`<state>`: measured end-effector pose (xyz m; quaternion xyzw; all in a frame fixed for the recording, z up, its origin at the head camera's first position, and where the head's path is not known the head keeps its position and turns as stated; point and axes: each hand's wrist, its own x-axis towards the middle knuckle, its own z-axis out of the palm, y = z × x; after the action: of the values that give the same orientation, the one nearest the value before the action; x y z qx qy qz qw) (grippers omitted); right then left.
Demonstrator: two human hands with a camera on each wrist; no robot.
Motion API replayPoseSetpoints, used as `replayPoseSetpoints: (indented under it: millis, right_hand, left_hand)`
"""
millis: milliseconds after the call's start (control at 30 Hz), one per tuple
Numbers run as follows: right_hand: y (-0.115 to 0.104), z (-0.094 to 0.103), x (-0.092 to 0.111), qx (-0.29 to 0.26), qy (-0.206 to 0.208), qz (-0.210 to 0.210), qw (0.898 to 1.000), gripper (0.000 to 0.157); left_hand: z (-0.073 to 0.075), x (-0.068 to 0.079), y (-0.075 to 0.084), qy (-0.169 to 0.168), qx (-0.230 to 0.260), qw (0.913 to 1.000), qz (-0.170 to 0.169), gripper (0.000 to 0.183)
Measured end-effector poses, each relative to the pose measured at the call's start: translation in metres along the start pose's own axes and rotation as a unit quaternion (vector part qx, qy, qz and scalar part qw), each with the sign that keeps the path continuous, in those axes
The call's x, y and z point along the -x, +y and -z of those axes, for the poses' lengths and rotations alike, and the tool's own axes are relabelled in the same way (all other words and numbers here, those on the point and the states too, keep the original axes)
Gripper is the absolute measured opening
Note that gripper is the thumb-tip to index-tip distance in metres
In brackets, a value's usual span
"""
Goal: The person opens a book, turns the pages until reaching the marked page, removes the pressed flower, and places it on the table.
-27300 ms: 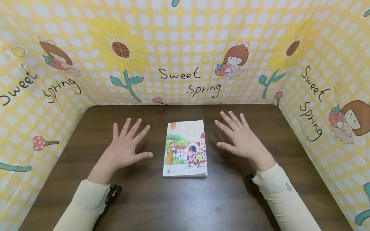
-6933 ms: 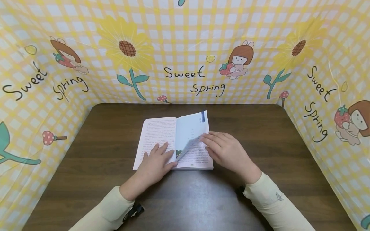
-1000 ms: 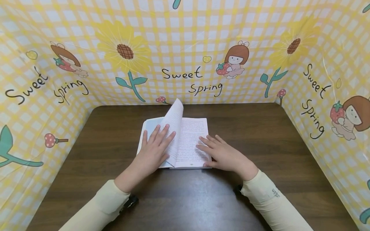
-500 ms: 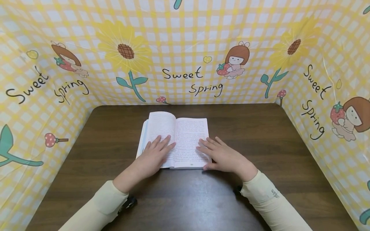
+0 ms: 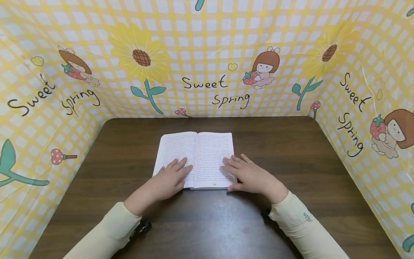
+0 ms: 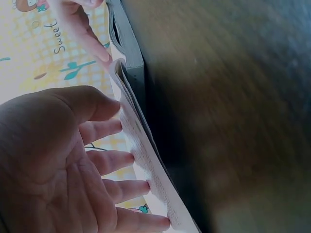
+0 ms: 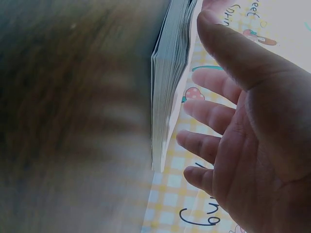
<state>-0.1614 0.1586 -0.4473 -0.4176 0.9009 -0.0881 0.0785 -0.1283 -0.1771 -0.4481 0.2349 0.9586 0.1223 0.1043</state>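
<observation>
A paperback book (image 5: 211,151) lies spread on the table, with printed text on both facing pages. My left hand (image 5: 168,181) rests on the lower part of the left page, fingers extended and fingertips touching the paper, as the left wrist view also shows. Over the right page's outer edge is my right hand (image 5: 253,176), its fingers straight and spread, with the thumb near the lower right corner. In the right wrist view the thick stack of pages (image 7: 170,82) on the book's right side stands beside the fingers. Neither hand grips anything.
The brown wooden table (image 5: 275,140) extends around the book on all sides. A yellow checked cloth (image 5: 200,46) with flowers and cartoon figures hangs behind it and along both sides. A black wrist strap (image 5: 140,228) shows at the left cuff.
The page that stood raised on the left has come down flat onto the left side. My left hand has slid down and slightly left, while the right hand has hardly moved.
</observation>
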Motion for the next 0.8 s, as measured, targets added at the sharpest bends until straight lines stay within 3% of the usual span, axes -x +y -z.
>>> replayPoseSetpoints:
  millis: [400,800]
  right_hand:
    - [0.0005,-0.0010,-0.0003,-0.010,-0.009,-0.001,1.000,0.073]
    - [0.0009,-0.0002,-0.0010,0.002,-0.009,0.001,1.000,0.064]
  left_hand:
    - [-0.0021,-0.0028,-0.0027,-0.002,0.005,0.9998,0.018,0.070]
    - [-0.0038,-0.0066,0.0008,-0.011,-0.006,0.9993,0.034,0.072]
